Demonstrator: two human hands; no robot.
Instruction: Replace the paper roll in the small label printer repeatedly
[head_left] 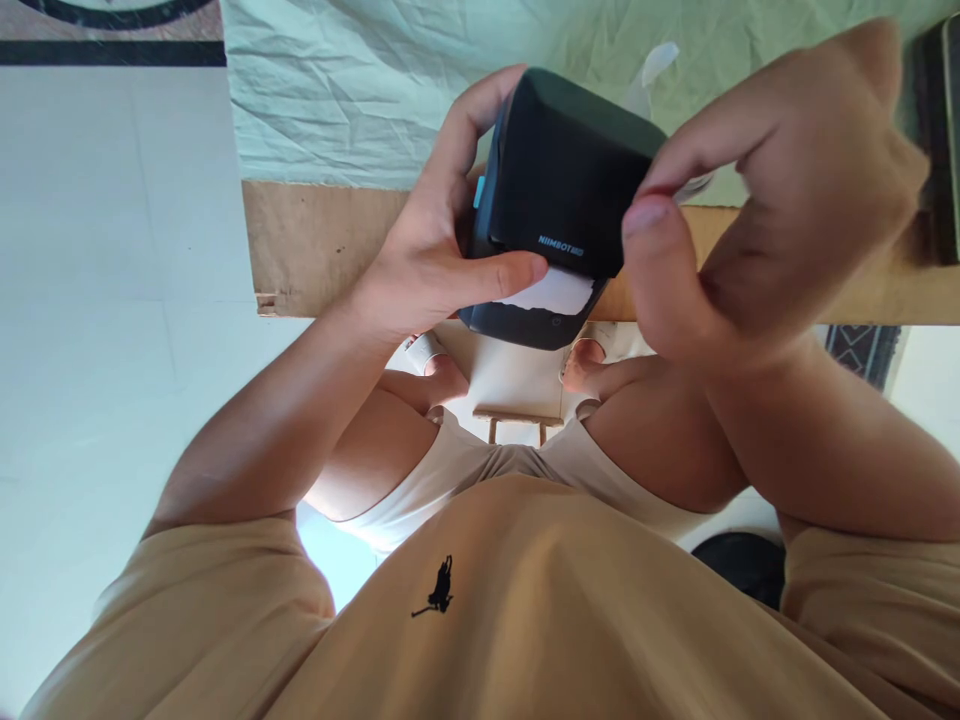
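Note:
A black label printer (577,160) marked NIIMBOT is tilted in the air over the table's front edge. My left hand (442,240) is wrapped around its left side, thumb across the front near the paper slot. A white paper label (551,292) with a ragged lower edge sticks out of that slot. At the printer's right edge, my right hand (765,190) is closed, thumb and forefinger pinched together; what lies between the fingertips is hidden. A pale, thin strip (651,75) shows behind the printer, and part of something similar shows beside the right forefinger.
A wrinkled pale green cloth (322,90) covers the table, leaving a bare wooden edge (322,240) at the front. A dark object (946,140) is cut off at the right border. My legs and a small wooden bar (517,417) are below the table edge.

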